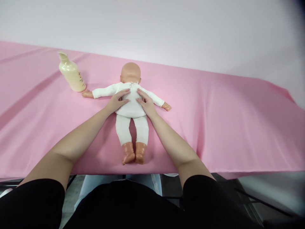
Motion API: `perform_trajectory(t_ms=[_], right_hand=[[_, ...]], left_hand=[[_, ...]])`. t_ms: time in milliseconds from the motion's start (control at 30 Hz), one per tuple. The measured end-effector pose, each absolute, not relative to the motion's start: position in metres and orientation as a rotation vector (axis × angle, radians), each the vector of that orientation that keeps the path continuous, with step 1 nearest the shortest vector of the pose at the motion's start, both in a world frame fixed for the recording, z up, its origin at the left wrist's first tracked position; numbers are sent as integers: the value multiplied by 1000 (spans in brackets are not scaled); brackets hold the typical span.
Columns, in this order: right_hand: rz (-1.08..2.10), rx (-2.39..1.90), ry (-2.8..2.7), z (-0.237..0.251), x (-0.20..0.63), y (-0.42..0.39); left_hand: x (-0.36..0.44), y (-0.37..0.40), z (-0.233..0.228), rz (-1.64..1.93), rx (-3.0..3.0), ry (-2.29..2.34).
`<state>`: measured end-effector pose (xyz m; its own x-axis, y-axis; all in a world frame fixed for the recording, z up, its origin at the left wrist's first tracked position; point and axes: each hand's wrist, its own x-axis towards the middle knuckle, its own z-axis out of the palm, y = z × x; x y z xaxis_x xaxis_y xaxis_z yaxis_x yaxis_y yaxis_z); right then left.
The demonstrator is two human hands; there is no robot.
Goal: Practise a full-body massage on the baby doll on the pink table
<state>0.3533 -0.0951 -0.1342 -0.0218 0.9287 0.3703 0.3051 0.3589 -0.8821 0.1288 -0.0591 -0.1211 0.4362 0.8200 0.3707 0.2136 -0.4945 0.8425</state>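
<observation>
A baby doll [132,109] in a white bodysuit and white leggings lies face down on the pink cloth, head away from me, arms spread to both sides. My left hand [118,100] rests flat on the left side of its back, fingers apart. On the right side of the back lies my right hand [146,102], also flat with fingers spread. Neither hand grips anything; the fingertips nearly meet over the doll's spine.
A cream lotion bottle [71,73] stands at the back left, close to the doll's left hand. The pink cloth [226,121] covers the whole table, whose front edge runs just past the doll's feet. A pale wall stands behind.
</observation>
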Motion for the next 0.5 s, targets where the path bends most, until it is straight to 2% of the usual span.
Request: perform_trajectory(t_ms=[367,500], right_hand=[[788,-1260,-1499,-141,356,-90],[693,-1220,-1466,-140,353,-93]], left_hand=[[126,-46,-136,1094,1911,886],[128,-50,-133,1149,1970,912]])
